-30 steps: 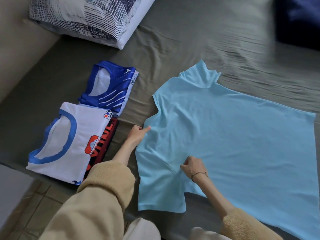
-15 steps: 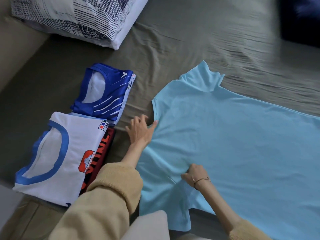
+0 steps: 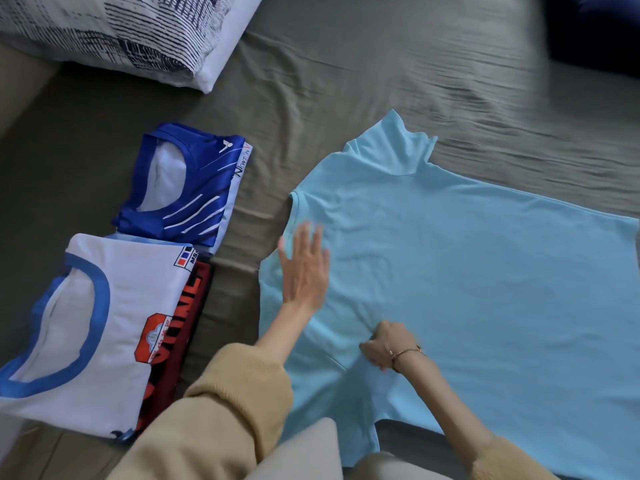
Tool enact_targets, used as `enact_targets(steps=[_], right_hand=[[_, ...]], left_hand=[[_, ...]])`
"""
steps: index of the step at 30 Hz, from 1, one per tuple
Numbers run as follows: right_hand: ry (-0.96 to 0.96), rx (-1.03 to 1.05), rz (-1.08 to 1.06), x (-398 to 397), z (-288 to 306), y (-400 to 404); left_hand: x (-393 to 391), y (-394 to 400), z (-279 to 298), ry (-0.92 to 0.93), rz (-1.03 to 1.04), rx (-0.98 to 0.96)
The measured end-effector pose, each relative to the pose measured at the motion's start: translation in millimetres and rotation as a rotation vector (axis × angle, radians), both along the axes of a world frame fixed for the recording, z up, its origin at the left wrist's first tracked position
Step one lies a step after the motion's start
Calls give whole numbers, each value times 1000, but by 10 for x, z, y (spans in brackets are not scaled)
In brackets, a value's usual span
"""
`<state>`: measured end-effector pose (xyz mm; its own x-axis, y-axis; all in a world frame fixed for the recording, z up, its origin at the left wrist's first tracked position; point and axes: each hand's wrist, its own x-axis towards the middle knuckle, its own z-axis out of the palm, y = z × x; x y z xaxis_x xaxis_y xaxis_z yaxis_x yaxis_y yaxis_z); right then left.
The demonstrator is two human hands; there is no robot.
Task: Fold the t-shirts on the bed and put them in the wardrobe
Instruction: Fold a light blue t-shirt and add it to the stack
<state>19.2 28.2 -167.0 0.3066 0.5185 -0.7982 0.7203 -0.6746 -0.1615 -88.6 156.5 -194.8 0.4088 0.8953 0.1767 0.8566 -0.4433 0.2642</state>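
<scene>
A light blue t-shirt (image 3: pixel 467 278) lies spread flat on the olive bed sheet (image 3: pixel 346 81), its collar pointing left. My left hand (image 3: pixel 304 268) lies flat on it near the collar, fingers straight and spread. My right hand (image 3: pixel 389 344) pinches a fold of the shirt's cloth close to the near sleeve. To the left lie folded shirts: a royal blue one (image 3: pixel 188 188), and a white one with a blue collar (image 3: pixel 100 327) resting on a red and black one (image 3: pixel 180 327).
A patterned white and navy pillow (image 3: pixel 131 32) sits at the back left. A dark blue object (image 3: pixel 595 29) fills the back right corner. The bed's near edge and a bit of floor (image 3: pixel 41 459) show at the bottom left.
My left hand has moved from the collar edge onto the shirt body and flattened out with its fingers spread. My right hand has kept its pinch on the cloth.
</scene>
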Motion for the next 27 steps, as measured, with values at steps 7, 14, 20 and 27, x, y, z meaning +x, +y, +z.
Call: enact_targets(steps=[7, 14, 20, 27], right_hand=[[-466, 809, 136, -186, -277, -301], [-273, 884, 564, -485, -595, -525], [-327, 955, 582, -541, -689, -538], [-228, 958, 622, -587, -629, -580]], left_hand=[[-115, -876, -324, 75, -204, -149], [-596, -987, -335, 52, -1, -43], [-734, -1059, -426, -86, 209, -53], [-754, -1085, -442, -278, 216, -61]])
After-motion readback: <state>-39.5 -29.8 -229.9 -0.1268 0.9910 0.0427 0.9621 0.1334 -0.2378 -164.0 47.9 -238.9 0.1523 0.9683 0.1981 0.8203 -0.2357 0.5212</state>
